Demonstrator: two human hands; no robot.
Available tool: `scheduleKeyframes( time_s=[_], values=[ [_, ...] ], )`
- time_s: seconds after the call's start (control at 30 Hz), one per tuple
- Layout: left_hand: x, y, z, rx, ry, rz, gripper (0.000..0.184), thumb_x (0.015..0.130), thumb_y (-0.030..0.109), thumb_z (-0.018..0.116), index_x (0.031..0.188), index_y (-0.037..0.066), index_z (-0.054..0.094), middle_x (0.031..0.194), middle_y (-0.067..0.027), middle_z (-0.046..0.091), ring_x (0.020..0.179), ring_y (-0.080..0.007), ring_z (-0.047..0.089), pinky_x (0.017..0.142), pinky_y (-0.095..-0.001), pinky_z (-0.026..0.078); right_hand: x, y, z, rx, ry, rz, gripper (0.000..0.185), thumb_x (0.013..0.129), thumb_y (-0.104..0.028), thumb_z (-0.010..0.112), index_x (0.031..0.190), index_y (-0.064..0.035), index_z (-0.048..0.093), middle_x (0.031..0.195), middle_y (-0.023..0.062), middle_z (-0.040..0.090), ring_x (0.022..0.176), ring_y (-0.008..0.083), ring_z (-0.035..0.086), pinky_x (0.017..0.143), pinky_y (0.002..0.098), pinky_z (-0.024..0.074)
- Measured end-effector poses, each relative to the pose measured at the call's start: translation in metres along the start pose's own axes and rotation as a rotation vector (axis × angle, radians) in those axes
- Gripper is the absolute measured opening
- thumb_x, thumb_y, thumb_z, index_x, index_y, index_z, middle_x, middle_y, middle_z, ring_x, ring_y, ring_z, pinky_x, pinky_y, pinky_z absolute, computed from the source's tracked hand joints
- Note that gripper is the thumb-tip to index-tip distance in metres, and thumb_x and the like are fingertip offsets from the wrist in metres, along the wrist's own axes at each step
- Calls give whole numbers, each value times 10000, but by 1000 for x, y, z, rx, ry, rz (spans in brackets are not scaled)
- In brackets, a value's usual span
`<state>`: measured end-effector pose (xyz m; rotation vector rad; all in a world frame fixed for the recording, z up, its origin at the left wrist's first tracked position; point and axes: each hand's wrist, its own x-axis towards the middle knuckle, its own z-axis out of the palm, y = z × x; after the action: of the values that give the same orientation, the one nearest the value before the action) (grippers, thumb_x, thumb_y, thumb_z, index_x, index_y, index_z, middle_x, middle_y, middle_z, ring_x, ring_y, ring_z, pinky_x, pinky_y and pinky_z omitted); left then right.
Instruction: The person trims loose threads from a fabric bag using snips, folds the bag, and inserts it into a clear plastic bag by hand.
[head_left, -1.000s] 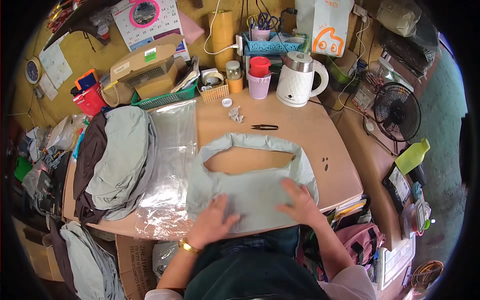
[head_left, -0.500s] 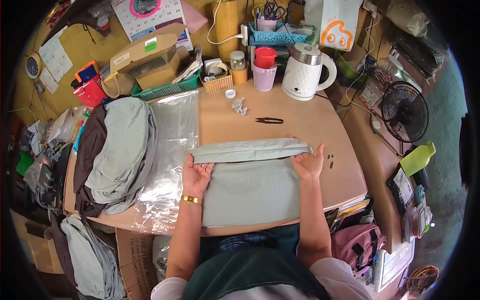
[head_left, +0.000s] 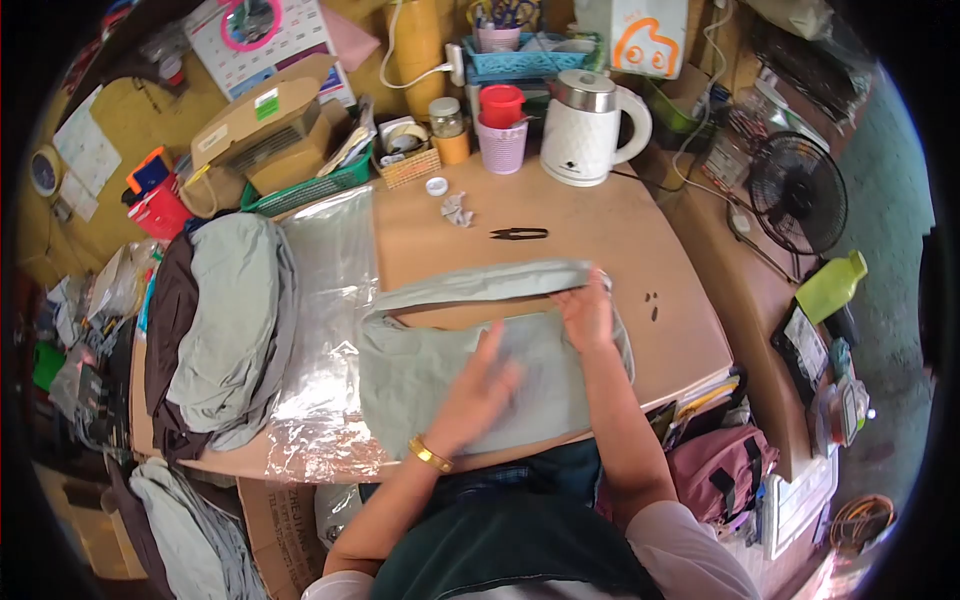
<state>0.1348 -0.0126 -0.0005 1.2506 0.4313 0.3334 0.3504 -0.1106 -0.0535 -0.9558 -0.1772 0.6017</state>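
A pale grey-green cloth piece (head_left: 540,375) lies on the tan table (head_left: 650,220), its upper band forming a loop with a narrow gap that shows the tabletop. My right hand (head_left: 586,308) has its fingers closed round the band's right end. Over the middle of the cloth is my left hand (head_left: 482,385), blurred by motion, fingers apart and nothing in them. Black thread snips (head_left: 520,234) lie behind the cloth. A clear plastic sheet (head_left: 335,260) lies left of it, beside a pile of grey-green and dark cloth (head_left: 235,320).
At the back stand a white kettle (head_left: 590,135), a lilac cup (head_left: 502,147), a jar (head_left: 447,130) and a green basket (head_left: 310,192). A crumpled scrap (head_left: 457,210) and white cap (head_left: 436,186) lie nearby. A black fan (head_left: 797,195) stands at the right.
My left hand has left the band's left end and moved right and nearer over the cloth. The band's left side has dropped and the gap has widened. The whole view has shifted slightly.
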Motion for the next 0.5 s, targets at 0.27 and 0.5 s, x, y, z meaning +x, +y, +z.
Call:
scheduleKeyframes(
  time_s=[0.27, 0.5],
  values=[
    [8, -10, -20, 1531, -344, 459, 707, 909, 486, 547, 1493, 142, 345, 1580, -144, 231, 1465, -342, 188, 1121, -646, 101, -117, -39, 12, -1973, -407, -611, 767, 866, -509, 583, 1398, 21, 426, 1478, 250, 363, 1403, 330, 330, 1124, 591, 217],
    [40, 3, 9, 1246, -214, 492, 305, 845, 221, 671, 1120, 89, 656, 1122, -144, 619, 1082, -356, 564, 927, -470, 432, -158, 1, 15, -1913, -249, -429, 815, 901, -554, 493, 1424, 57, 365, 1515, 243, 303, 1456, 346, 206, 1142, 627, 83]
  ],
)
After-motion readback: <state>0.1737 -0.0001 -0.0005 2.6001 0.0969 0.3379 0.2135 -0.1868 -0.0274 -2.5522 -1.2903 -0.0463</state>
